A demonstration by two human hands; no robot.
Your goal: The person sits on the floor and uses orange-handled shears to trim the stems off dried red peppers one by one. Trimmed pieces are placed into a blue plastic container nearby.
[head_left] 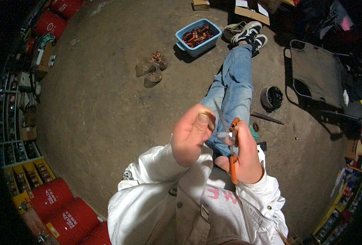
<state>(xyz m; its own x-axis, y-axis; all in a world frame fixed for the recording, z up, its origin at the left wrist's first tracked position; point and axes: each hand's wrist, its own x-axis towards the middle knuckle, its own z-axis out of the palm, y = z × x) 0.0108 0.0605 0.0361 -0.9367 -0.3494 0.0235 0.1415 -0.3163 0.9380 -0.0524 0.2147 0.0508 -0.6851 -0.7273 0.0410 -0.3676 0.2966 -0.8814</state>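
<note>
My left hand (pixel 192 135) is closed in front of my body, thumb pressed on the curled fingers. A thin, dark brownish thing seems to show under the thumb, but I cannot make out what it is. Close on its right, my right hand (pixel 246 153) is wrapped round an orange-handled hand tool (pixel 233 169), like pliers or snips. One handle points up and the other down, with a metal part between them. A blurred, pale streak lies between the hands, and the tool's jaws are hard to tell from it.
Beyond my outstretched legs (pixel 232 85) stands a blue tub (pixel 194 52) of reddish-brown scrap. Several small piles or clear containers (pixel 151 67) lie left of it. A round dark bucket (pixel 271 99), a rod (pixel 267 118) and a folding chair (pixel 318 75) are at right. Red drums (pixel 72 218) line the left.
</note>
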